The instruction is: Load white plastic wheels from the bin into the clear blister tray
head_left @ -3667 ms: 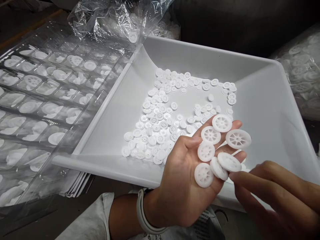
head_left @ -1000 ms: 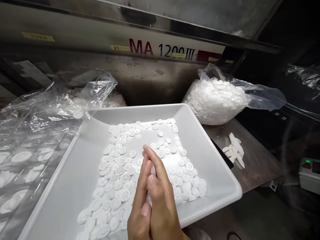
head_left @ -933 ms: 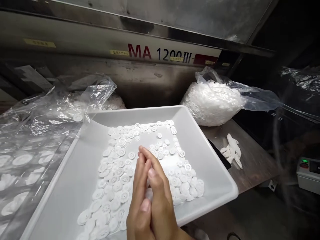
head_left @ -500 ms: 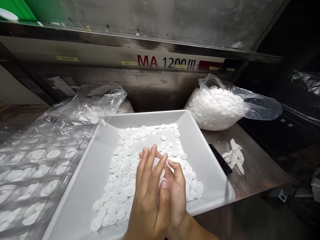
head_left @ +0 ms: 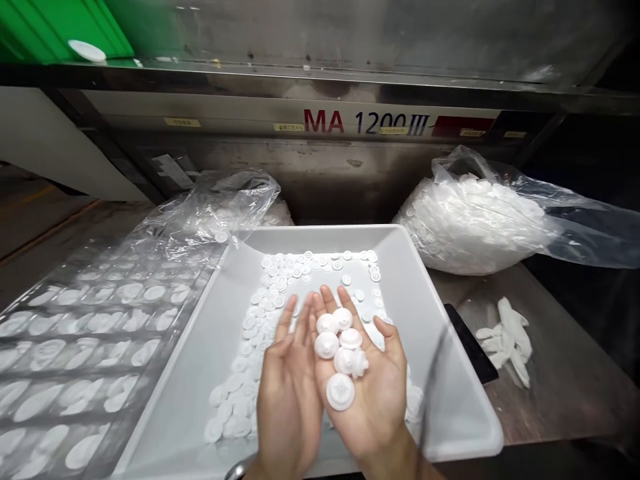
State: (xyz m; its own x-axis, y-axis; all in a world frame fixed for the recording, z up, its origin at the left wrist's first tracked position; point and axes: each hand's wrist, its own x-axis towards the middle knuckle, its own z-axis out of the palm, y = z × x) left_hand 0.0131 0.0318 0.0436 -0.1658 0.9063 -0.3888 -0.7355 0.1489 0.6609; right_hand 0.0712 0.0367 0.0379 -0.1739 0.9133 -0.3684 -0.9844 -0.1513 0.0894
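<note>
My right hand (head_left: 373,407) lies palm up over the white tray (head_left: 453,360) and carries several white plastic wheels (head_left: 340,353) on its palm and fingers. My left hand (head_left: 287,393) stands right beside it, touching along the edge, back towards me, fingers stretched out and holding nothing that I can see. A strap shows at its wrist. Below both hands many more small white wheels (head_left: 280,280) lie scattered across the tray floor.
Clear blister trays (head_left: 100,320) with white parts in their pockets lie to the left. A crumpled clear bag (head_left: 220,207) sits behind them, a full bag of white parts (head_left: 475,220) at the right. White gloves (head_left: 505,333) and a flat black object (head_left: 473,350) lie on the metal bench under the machine front (head_left: 365,122).
The wheels lay on my left palm, then both hands pressed together around them. Now the hands have parted and the wheels rest on my right palm. The view has tilted up.
</note>
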